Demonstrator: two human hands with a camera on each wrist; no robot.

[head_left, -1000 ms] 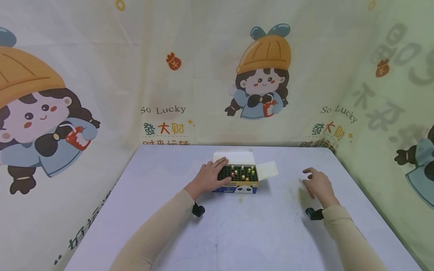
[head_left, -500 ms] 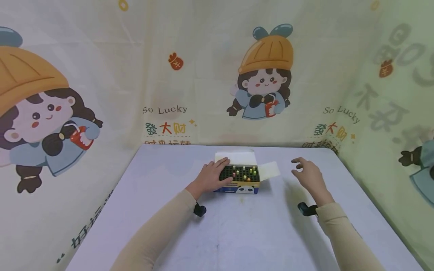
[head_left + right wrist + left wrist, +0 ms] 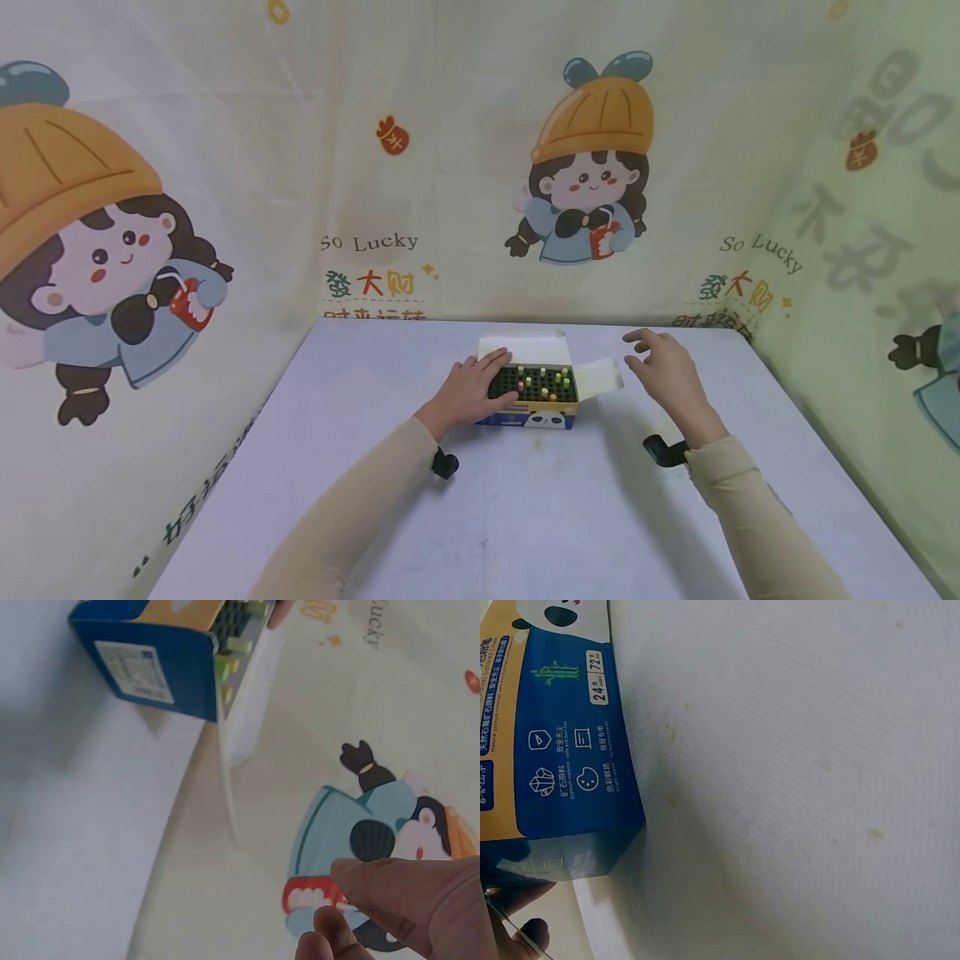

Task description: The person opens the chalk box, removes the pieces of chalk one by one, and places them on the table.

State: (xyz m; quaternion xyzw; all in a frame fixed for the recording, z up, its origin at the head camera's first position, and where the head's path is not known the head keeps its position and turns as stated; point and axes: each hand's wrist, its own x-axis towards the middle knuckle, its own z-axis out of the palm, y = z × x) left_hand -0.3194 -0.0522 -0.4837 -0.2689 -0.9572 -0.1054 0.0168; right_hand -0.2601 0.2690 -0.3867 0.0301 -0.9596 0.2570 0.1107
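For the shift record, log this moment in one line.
left hand: touching chalk box; right hand: raised, contents unclear; lid: open; chalk sticks: upright inside

Beyond a flat, pale lavender-white table (image 3: 555, 517) hangs a cream fabric backdrop (image 3: 457, 100) printed with cartoon girls (image 3: 589, 167) in light-blue dresses (dark "So Lucky" lettering (image 3: 386, 242) flanks the middle one).
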